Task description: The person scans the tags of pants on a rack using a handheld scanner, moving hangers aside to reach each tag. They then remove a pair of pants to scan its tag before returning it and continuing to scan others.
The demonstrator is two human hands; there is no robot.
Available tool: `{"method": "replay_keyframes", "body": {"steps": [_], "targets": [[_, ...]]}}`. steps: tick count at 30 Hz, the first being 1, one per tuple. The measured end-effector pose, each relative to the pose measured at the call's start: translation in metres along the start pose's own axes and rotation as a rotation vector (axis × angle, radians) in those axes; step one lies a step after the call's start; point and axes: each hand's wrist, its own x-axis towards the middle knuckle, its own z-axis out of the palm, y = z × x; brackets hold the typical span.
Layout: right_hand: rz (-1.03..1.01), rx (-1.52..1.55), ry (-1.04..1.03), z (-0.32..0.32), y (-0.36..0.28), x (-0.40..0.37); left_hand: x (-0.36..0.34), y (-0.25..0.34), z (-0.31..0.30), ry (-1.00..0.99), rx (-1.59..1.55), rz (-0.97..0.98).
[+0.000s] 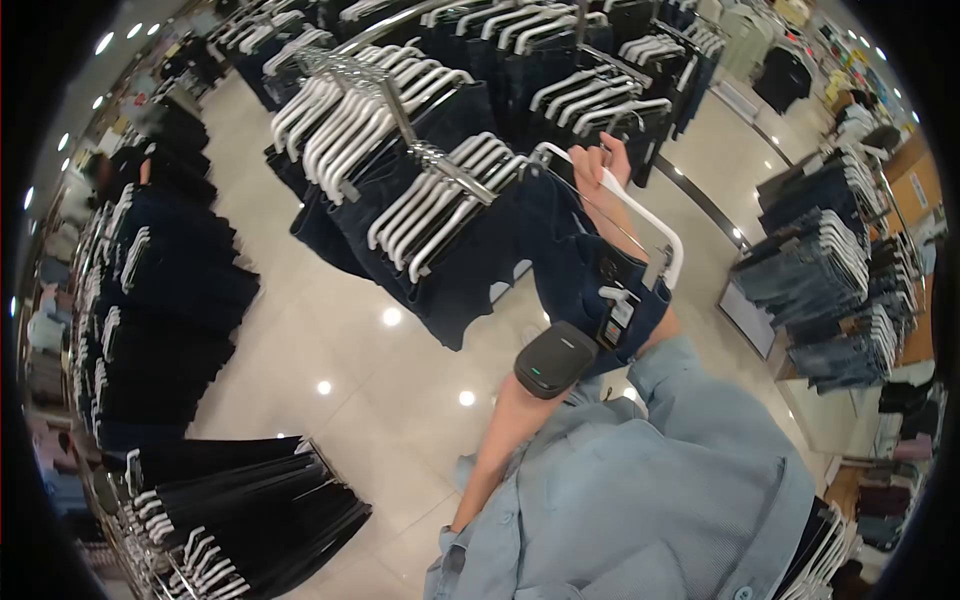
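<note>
My right hand (602, 165) is raised with its fingers curled round a white hanger (672, 240). From the hanger hang dark navy jeans (560, 240), with a tag (620, 310) near the waistband. The jeans cover part of my right forearm. My left forearm (505, 430) reaches up to the lower part of the jeans, and a black device (555, 360) with a small green light sits at its wrist. The jeans and the device hide my left hand, so its fingers do not show.
A chrome rack (400, 110) holds several dark trousers on white hangers (345, 130) just ahead. Black garments (250, 510) hang at the lower left, with dark clothes (165, 300) beyond. Blue jeans (810, 260) hang on the right. The tiled floor (390, 370) is shiny.
</note>
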Motion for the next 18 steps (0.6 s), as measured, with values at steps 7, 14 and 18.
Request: {"method": "replay_keyframes", "body": {"steps": [7,14,18], "targets": [[0.022,-0.011,-0.089,-0.007,0.01,0.0,-0.007,-0.004,-0.012,-0.024,0.062,0.026],[-0.037,-0.041,-0.116,-0.008,0.021,-0.001,-0.008,-0.005,-0.019,0.004,0.075,0.012],[-0.072,-0.203,-0.074,-0.011,0.025,-0.002,-0.005,-0.025,-0.03,0.055,0.134,0.214]]}}
